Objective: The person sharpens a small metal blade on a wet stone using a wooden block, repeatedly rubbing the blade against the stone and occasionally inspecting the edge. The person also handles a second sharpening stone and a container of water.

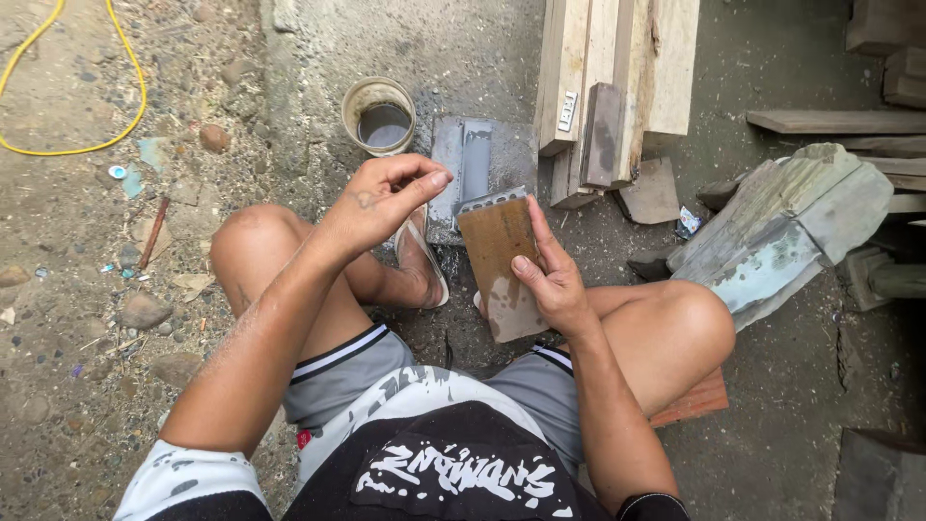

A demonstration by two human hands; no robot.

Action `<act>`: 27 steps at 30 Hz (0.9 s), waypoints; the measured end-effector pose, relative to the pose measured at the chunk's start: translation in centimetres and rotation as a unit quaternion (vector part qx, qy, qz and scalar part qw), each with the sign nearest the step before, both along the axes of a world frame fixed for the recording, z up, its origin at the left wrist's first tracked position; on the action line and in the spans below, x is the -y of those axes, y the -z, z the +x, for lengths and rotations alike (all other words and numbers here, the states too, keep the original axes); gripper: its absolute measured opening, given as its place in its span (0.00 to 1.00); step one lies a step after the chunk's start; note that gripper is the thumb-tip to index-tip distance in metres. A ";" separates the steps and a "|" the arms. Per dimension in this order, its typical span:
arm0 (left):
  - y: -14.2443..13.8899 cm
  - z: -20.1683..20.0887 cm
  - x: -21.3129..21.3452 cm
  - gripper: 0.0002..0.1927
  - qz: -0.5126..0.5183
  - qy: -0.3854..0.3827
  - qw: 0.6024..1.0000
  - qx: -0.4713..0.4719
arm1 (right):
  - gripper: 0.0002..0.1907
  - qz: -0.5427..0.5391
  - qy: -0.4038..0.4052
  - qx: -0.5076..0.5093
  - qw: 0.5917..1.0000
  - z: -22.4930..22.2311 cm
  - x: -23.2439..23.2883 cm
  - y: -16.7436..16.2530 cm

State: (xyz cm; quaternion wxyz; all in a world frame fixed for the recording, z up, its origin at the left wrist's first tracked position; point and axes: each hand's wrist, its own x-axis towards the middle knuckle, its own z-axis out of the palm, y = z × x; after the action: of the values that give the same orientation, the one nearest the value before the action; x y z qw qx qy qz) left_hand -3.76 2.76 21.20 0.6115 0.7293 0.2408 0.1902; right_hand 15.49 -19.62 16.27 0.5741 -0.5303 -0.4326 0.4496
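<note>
My right hand [548,272] grips a flat brown metal blade [499,256] with a notched grey top edge, held upright between my knees. The blade's lower part is wet and grey. My left hand [378,201] hovers just left of the blade's top, fingers curled loosely and holding nothing, not touching the blade. Behind the blade a grey rectangular sharpening stone [461,174] lies wet on the concrete ground. A small round can [379,116] with grey water stands to its left.
Stacked wooden planks [608,77] lie ahead on the right. A weathered carved block [791,227] sits beside my right knee. A yellow hose [72,145] curves over gravel at the far left. My sandalled foot [422,259] rests near the stone.
</note>
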 end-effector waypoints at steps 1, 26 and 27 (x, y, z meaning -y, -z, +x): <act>-0.6 -0.3 0.1 0.16 0.006 0.015 1.000 0.001 | 0.39 -0.004 -0.017 0.000 1.000 -0.2 0.1 -0.5; 1.1 2.3 0.0 0.09 0.055 0.228 0.972 -0.020 | 0.35 -0.113 -0.141 0.190 0.965 -1.1 1.0 -6.5; 1.3 2.5 -0.2 0.08 0.042 0.229 0.972 -0.008 | 0.35 -0.116 -0.144 0.192 0.964 -0.7 0.7 -6.4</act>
State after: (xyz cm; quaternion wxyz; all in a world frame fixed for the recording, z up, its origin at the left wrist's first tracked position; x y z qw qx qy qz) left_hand -1.25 3.00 19.87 0.6056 0.7917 0.0640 0.0487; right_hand 14.74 -20.33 22.70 0.3437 -0.6019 -0.5512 0.4645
